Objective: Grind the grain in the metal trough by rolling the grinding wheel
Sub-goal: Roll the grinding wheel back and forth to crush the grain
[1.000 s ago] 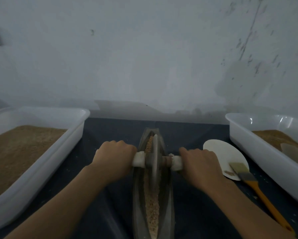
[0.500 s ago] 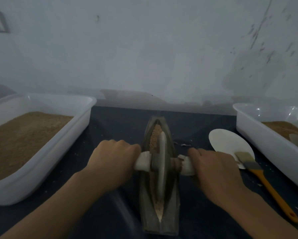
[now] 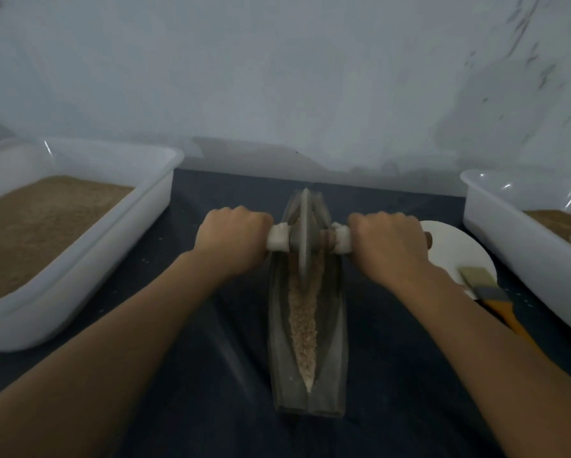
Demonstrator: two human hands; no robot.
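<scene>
A long boat-shaped metal trough (image 3: 338, 328) lies lengthwise on the dark cloth in front of me. Pale crushed grain (image 3: 304, 322) fills its groove from the wheel down to the near tip. The grey grinding wheel (image 3: 304, 236) stands on edge in the far part of the trough. Its axle handle, wrapped in white, sticks out to both sides. My left hand (image 3: 233, 242) grips the left end of the handle. My right hand (image 3: 386, 249) grips the right end. Both fists are closed around it, on either side of the trough.
A white plastic tub (image 3: 145, 206) of brown ground grain stands at the left. Another white tub (image 3: 509, 233) stands at the right edge. Between it and my right hand lie a white round plate (image 3: 456, 249) and a yellow-handled brush (image 3: 486, 292). A pale wall rises behind.
Both hands have pushed the wheel away from me, from the middle of the trough to its far part. More grain shows in the near groove.
</scene>
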